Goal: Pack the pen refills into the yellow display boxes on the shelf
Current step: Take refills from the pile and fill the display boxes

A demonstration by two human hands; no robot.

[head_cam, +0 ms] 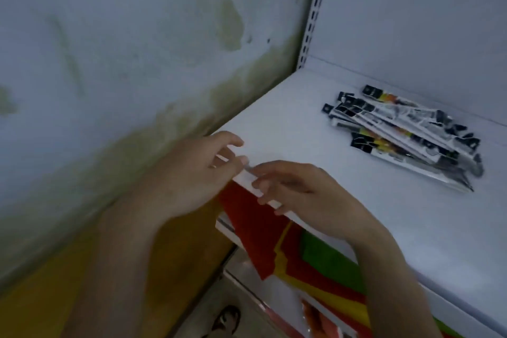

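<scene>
The white shelf fills the right half of the view, with a stained wall to its left; no yellow display box is in view on it. On the shelf, toward the back panel, lies a loose pile of pen refills in long flat packets; their long axis runs from upper left to lower right — roughly along the shelf's front edge.

Both hands are at the front left corner of the shelf, well apart from the pile. The left hand and the right hand meet with curled fingers on a thin white strip at the shelf edge; whether they pinch it or only touch it I cannot tell, the picture is blurred there.

The pile lies up and to the right of the hands; the right hand is nearer — it would probably reach first, I think, and close across the packets' narrow width.
</scene>
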